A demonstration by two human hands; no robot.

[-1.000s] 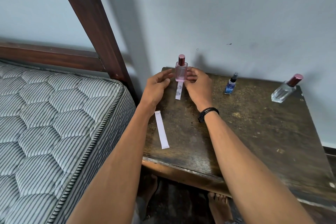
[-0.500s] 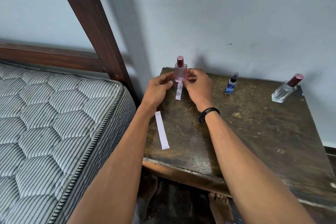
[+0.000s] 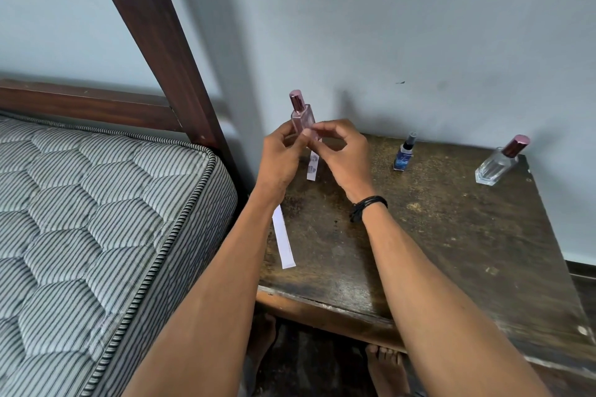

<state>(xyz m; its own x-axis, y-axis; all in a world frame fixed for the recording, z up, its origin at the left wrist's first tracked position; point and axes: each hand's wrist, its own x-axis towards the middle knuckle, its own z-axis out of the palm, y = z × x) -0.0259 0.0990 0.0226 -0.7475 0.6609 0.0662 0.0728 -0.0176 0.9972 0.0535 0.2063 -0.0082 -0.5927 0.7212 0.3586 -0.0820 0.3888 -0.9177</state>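
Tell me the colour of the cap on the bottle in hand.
Glossy rose-pink cap, on the pale pink bottle; head view.

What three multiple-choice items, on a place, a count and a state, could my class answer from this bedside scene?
1. Where does the blue bottle stand? A on a chair; B on the table; C in a drawer.
2. How many bottles show? A two; B three; C five.
3. The pink bottle is: A capped, held by both hands; B uncapped, lying flat; C capped, standing alone.

Key: B, it stands on the wooden top; B, pink, blue and the clear bottle; A, the left hand and right hand grip it, cap on.
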